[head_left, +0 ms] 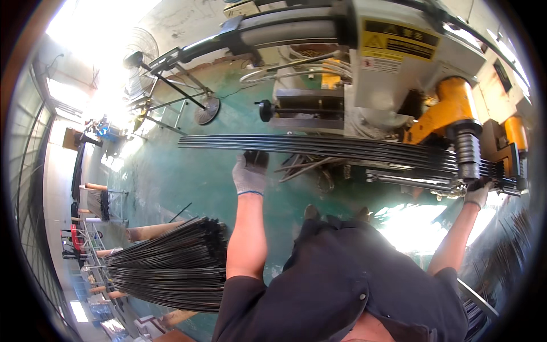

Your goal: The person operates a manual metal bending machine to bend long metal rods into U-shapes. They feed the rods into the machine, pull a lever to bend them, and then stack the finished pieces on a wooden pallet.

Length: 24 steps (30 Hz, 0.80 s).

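Observation:
A flat row of several long, thin black rods (319,145) stretches across the middle and passes under the spring-loaded part (467,157) of a machine on the right. My left hand (250,172), in a pale glove with a dark palm side, is closed on the rods from below near their left end. Close under the spring, my right hand (477,194), also gloved, grips the right end of the same rods. Its fingers are partly hidden by the rods and machine parts.
Orange brackets (441,117) and a grey housing (393,74) rise behind the rods. Large bundles of black rods (171,265) lie on a rack at lower left. A standing fan (141,57) with a round base is at back left. More rods (501,268) stand at lower right.

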{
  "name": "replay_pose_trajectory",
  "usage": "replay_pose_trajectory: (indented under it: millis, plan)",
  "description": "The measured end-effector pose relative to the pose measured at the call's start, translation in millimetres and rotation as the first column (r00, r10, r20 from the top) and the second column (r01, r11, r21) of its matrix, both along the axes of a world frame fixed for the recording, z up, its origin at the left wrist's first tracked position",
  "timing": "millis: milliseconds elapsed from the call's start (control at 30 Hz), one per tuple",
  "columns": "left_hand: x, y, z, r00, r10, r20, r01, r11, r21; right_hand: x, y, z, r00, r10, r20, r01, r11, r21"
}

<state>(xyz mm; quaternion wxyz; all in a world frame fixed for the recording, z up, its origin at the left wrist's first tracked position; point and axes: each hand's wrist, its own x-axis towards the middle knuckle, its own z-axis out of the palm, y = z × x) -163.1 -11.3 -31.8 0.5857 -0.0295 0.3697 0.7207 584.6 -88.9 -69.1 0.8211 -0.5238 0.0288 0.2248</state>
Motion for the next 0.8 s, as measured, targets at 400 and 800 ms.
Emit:
replay_pose_trajectory:
  millis: [400,800]
  plan:
    - [-261,73,15,0.935,0.095,-0.341,-0.119,0.992,-0.049,-135,-225,-204,0.783,-0.147,-0.605,0.027,0.979,-0.202]
    - [-294,71,2,0.787,-0.316,-0.530,0.284,0.948,-0.143,-170,-247,-170,0.893,0.067,-0.445,-0.213,0.934,-0.286]
